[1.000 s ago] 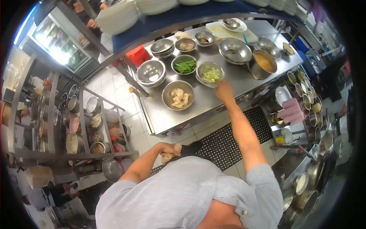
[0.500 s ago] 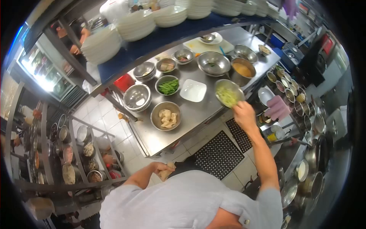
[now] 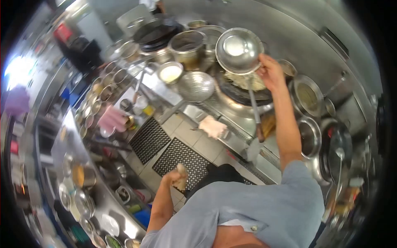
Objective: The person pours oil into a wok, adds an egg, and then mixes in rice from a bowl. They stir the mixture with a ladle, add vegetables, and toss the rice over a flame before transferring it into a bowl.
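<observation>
Above a large wok [image 3: 231, 93] on the stove, my right hand [image 3: 271, 72] grips the rim of a metal bowl [image 3: 239, 50]. The bowl is tipped over, its shiny round surface toward me. Pale, shredded food [image 3: 248, 81] lies in the wok below it. A long-handled utensil [image 3: 254, 103] leans out of the wok toward me. Down at the lower left, near my body, my left hand [image 3: 171, 177] is closed around a beige cloth [image 3: 180, 177].
A perforated strainer [image 3: 196, 86], a bowl of white contents [image 3: 170, 72] and a tall pot [image 3: 187, 44] stand left of the wok. More pots [image 3: 308, 96] stand on the right. A folded cloth [image 3: 213, 126] lies on the stove's front edge. Black mats [image 3: 182, 159] cover part of the floor.
The view has turned from the prep table to the stove. My right hand has carried the bowl from the table to over the wok and tipped it. My left hand still holds the cloth.
</observation>
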The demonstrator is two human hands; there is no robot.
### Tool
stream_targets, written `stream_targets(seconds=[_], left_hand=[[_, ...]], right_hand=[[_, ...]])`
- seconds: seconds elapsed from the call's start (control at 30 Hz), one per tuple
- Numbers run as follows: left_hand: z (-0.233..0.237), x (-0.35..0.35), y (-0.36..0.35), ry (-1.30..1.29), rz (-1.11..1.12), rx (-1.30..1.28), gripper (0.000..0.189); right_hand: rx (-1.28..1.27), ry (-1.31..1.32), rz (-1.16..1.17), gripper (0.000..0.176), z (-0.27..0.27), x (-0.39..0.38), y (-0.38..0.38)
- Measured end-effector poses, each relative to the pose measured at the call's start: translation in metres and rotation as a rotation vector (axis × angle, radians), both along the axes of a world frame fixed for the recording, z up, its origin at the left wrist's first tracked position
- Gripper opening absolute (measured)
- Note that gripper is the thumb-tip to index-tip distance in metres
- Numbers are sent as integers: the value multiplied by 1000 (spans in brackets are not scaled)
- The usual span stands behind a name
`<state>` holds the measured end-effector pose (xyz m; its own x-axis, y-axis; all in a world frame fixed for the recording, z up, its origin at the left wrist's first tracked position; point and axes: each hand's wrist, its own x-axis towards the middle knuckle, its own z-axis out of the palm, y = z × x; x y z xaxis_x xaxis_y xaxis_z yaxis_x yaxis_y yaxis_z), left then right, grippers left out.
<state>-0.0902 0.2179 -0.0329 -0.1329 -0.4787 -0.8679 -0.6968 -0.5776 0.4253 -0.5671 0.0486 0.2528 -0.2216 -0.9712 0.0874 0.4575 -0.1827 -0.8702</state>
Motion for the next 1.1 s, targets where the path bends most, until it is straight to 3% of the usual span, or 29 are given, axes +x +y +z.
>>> stream_targets(seconds=[0.03,0.07,0.1,0.17,0.2,0.27,0.3,0.33,0.37,0.4,0.5,0.57,0.6,0.63,0.7,0.73,0.77,0.83,0.87,0.93,0.97,1.0,1.07,1.1], left_hand=[[54,-29,-20,277,92,48,37],[-16,-31,-36,471,94,-12,35],[-13,-58,-45,625,218,-63,37],[2,-95,-48,787,257,15,44],[21,-105,-49,658,206,80,45],[29,-108,-35,773,107,9,43],[53,-96,-27,633,97,70,45],[48,-77,-10,741,228,-11,46],[40,-60,9,844,353,-114,46],[32,-36,25,879,485,-43,48],[33,23,118,1063,929,63,58],[39,56,179,963,1218,-3,55],[32,65,206,1106,1327,-64,55],[19,75,234,1244,1426,-140,55],[4,75,283,1492,1583,-279,55],[5,78,305,1593,1631,-358,56],[6,79,325,1689,1678,-446,56],[12,77,355,1703,1767,-546,58],[14,76,366,1708,1804,-592,60],[11,75,383,1645,1841,-709,59],[8,75,390,1611,1853,-748,59],[1,78,396,1623,1860,-744,58],[5,78,399,1570,1917,-720,58],[7,80,399,1542,1940,-713,58]], right_hand=[[32,-160,49,18,-22,-25,-18],[61,-178,-50,17,-15,-34,-15],[83,-188,-127,17,-2,-36,-21],[-210,-325,102,14,-7,-78,-29],[-322,-319,133,9,-10,-82,-21],[42,-255,-465,24,-54,-73,-7],[237,-44,-410,35,-99,-86,-2],[388,-75,-248,47,-158,-126,-14],[473,171,-175,56,-165,-120,-12],[567,269,-130,49,-157,-124,-38],[244,941,-141,39,-66,15,-23],[184,1212,127,36,-65,97,-48],[-190,1477,228,34,-74,158,-42],[-370,1487,479,34,-77,235,-18],[158,1115,908,29,-91,387,62],[4,958,1120,29,-137,446,87],[35,789,1348,27,-168,511,131],[-275,900,1663,20,-157,612,253],[-714,971,1662,20,-160,652,298],[-1084,821,1738,17,-150,717,382],[-1136,873,1786,19,-128,741,418],[-1342,742,1773,30,-127,766,445],[-1203,763,1986,43,-98,774,478],[-1261,792,1991,46,-87,769,484]])
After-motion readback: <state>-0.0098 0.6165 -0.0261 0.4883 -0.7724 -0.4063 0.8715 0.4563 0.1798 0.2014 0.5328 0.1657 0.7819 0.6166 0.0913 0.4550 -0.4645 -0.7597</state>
